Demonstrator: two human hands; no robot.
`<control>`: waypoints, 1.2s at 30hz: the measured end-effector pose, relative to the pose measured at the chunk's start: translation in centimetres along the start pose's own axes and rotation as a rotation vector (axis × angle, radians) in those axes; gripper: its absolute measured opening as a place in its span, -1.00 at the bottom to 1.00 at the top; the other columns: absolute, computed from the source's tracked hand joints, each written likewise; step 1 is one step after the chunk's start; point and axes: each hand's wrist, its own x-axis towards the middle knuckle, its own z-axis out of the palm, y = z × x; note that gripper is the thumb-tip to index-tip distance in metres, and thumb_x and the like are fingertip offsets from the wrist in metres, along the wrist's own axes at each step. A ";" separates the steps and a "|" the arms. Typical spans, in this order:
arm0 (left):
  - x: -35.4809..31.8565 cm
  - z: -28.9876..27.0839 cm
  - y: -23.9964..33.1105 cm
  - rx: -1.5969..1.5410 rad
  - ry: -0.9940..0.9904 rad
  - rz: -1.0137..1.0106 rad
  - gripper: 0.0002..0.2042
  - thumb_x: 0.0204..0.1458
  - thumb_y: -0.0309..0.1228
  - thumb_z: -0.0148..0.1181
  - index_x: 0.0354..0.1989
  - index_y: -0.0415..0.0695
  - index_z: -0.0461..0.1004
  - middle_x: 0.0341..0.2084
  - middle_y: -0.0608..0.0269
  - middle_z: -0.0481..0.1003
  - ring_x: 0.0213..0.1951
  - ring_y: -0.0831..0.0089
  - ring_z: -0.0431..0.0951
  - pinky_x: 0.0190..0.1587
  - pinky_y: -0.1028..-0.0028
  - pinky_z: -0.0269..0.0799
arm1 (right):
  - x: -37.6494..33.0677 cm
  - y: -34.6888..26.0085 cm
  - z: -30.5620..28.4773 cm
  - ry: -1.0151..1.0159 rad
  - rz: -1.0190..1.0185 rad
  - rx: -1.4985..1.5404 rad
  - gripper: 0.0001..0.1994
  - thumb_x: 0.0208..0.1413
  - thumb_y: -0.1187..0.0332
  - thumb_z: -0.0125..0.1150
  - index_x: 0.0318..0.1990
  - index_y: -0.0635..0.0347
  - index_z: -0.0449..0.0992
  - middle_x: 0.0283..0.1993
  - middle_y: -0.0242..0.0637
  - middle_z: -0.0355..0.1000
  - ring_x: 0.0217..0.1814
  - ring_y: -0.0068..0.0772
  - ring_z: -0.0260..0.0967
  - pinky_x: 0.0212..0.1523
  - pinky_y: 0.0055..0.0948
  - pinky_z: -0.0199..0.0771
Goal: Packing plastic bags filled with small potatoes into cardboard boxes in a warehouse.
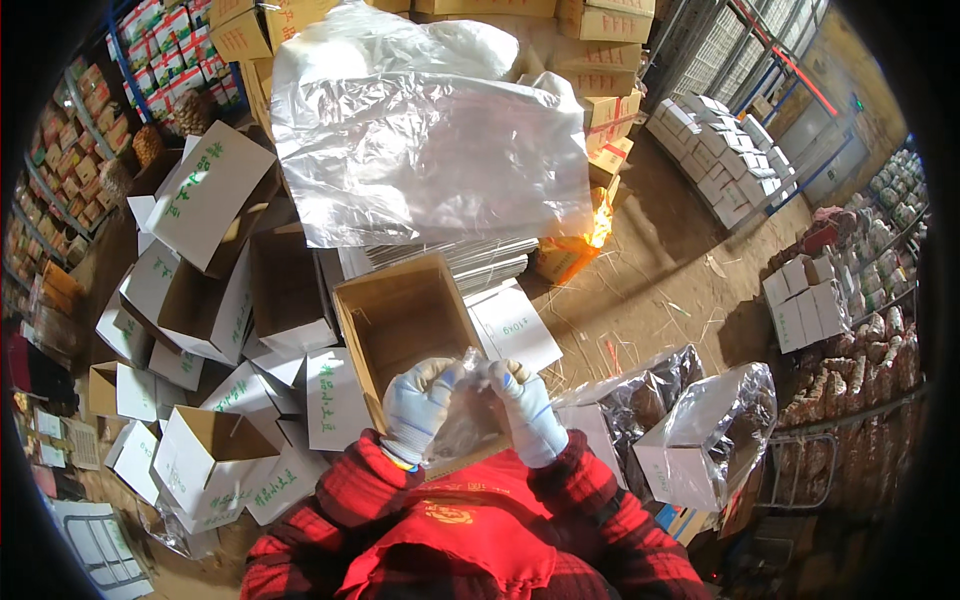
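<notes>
Both my hands wear white knit gloves with blue lines. Between them, close to my body, is a crumpled clear plastic bag (pixel 466 415). My left hand (pixel 420 405) is closed on its left side, fingers curled. My right hand (pixel 525 412) pinches its upper right part. The bag hangs over the near end of an open cardboard box (pixel 400 325), brown inside. Only a little of the box's near wall shows below the bag. Beyond this box, a large sheet-like pile of clear plastic bags (pixel 430 160) lies draped over a stack of flat cardboard (pixel 500 265).
Many open white boxes (pixel 205 460) crowd the left side. Two plastic-lined boxes (pixel 705 445) stand at right. Brown cartons (pixel 605 60) are stacked at the back, beside an orange bag (pixel 570 258). White boxes (pixel 725 160) stand across the dirt floor (pixel 640 290).
</notes>
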 end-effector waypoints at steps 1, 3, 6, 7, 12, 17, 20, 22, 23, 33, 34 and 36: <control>0.0 0.0 -0.1 0.071 -0.003 0.064 -0.87 0.06 -0.42 0.10 -0.35 -0.21 0.52 -0.51 0.29 0.50 -0.47 0.64 0.46 -0.42 0.63 0.35 | -0.2 -0.2 0.4 0.017 -0.016 -0.007 -0.81 0.01 0.31 0.27 -0.32 0.21 0.44 -0.32 -0.39 0.42 -0.30 -0.61 0.31 -0.18 -0.59 0.31; -0.1 0.5 -0.1 0.139 -0.017 0.127 -0.90 0.09 -0.48 0.07 -0.36 -0.24 0.50 -0.51 0.44 0.46 -0.49 0.75 0.36 -0.41 0.71 0.32 | -0.1 0.2 -0.5 0.061 -0.025 -0.085 -0.83 0.02 0.34 0.25 -0.31 0.22 0.45 -0.33 -0.38 0.43 -0.31 -0.60 0.32 -0.20 -0.59 0.32; -0.2 1.1 0.0 0.250 0.045 0.300 -0.83 0.00 -0.33 0.16 -0.41 -0.19 0.55 -0.62 0.12 0.52 -0.56 0.42 0.55 -0.48 0.49 0.39 | -0.3 0.0 -1.0 0.062 -0.019 -0.136 -0.90 0.04 0.42 0.21 -0.32 0.22 0.46 -0.35 -0.38 0.43 -0.34 -0.60 0.33 -0.23 -0.59 0.32; -0.1 1.1 -0.8 0.171 0.051 0.217 -0.81 -0.01 -0.31 0.17 -0.39 -0.19 0.55 -0.59 0.11 0.52 -0.54 0.42 0.56 -0.45 0.50 0.40 | -0.3 -0.1 -1.1 0.023 -0.007 -0.109 -0.94 0.04 0.46 0.19 -0.34 0.21 0.46 -0.37 -0.38 0.43 -0.36 -0.60 0.33 -0.25 -0.60 0.32; -0.3 1.7 1.6 0.012 -0.116 0.344 -0.79 0.04 -0.32 0.15 -0.26 -0.20 0.51 -0.40 0.25 0.56 -0.32 0.58 0.53 -0.25 0.56 0.39 | -0.6 -0.2 -2.3 -0.004 0.033 -0.017 -0.96 0.03 0.48 0.18 -0.37 0.16 0.44 -0.42 -0.41 0.41 -0.38 -0.62 0.32 -0.26 -0.62 0.31; 0.5 1.0 0.6 0.021 -0.049 0.071 -0.83 0.11 -0.34 0.09 -0.29 -0.19 0.50 -0.49 0.41 0.50 -0.41 0.70 0.39 -0.32 0.66 0.32 | -0.6 -0.4 -2.4 0.016 -0.035 0.027 -0.93 0.01 0.45 0.19 -0.39 0.13 0.41 -0.42 -0.46 0.38 -0.40 -0.59 0.30 -0.33 -0.63 0.29; 1.7 0.1 -0.1 -0.142 0.130 0.051 -0.84 0.13 -0.36 0.06 -0.32 -0.20 0.48 -0.52 0.46 0.46 -0.46 0.72 0.35 -0.35 0.65 0.31 | -0.2 -0.9 -2.6 0.002 -0.102 0.030 -0.88 -0.01 0.46 0.21 -0.39 0.17 0.35 -0.40 -0.34 0.39 -0.40 -0.47 0.36 -0.27 -0.46 0.43; 2.4 0.4 -1.0 -0.490 0.096 -0.067 -0.86 0.12 -0.38 0.06 -0.30 -0.19 0.47 -0.50 0.44 0.47 -0.44 0.68 0.38 -0.32 0.63 0.34 | -0.1 -0.5 -2.8 0.018 -0.083 -0.006 -0.87 0.00 0.46 0.20 -0.41 0.16 0.34 -0.40 -0.33 0.38 -0.40 -0.46 0.36 -0.26 -0.45 0.44; 2.4 0.8 -0.9 -0.841 0.052 -0.192 -0.87 0.11 -0.40 0.06 -0.29 -0.17 0.47 -0.48 0.42 0.48 -0.42 0.65 0.42 -0.28 0.62 0.37 | -0.1 -0.3 -2.9 0.043 -0.066 -0.043 -0.87 0.00 0.47 0.20 -0.42 0.16 0.33 -0.41 -0.33 0.37 -0.40 -0.45 0.36 -0.26 -0.44 0.44; 1.4 -0.1 -0.3 0.301 -0.019 0.301 -0.94 -0.01 -0.56 0.14 -0.35 -0.19 0.47 -0.47 0.36 0.49 -0.36 0.66 0.44 -0.26 0.60 0.39 | 2.2 3.1 -2.9 0.043 -0.053 -0.226 -0.81 0.02 0.46 0.18 -0.19 0.14 0.40 -0.33 -0.41 0.41 -0.29 -0.54 0.36 -0.22 -0.49 0.40; 1.8 -1.0 -0.5 0.251 0.061 0.272 -0.92 -0.04 -0.55 0.16 -0.35 -0.17 0.48 -0.48 0.29 0.50 -0.36 0.56 0.47 -0.25 0.55 0.40 | 2.4 3.1 -3.7 0.105 -0.035 -0.194 -0.85 0.00 0.48 0.19 -0.25 0.15 0.40 -0.37 -0.41 0.41 -0.34 -0.55 0.36 -0.26 -0.51 0.40; 4.0 -5.0 -1.1 0.294 0.275 0.238 -0.92 -0.02 -0.50 0.17 -0.33 -0.15 0.48 -0.47 0.27 0.50 -0.37 0.48 0.49 -0.25 0.50 0.41 | 2.2 1.7 -5.4 0.183 -0.081 -0.163 -0.88 -0.04 0.56 0.20 -0.35 0.17 0.40 -0.41 -0.41 0.40 -0.38 -0.58 0.35 -0.31 -0.54 0.40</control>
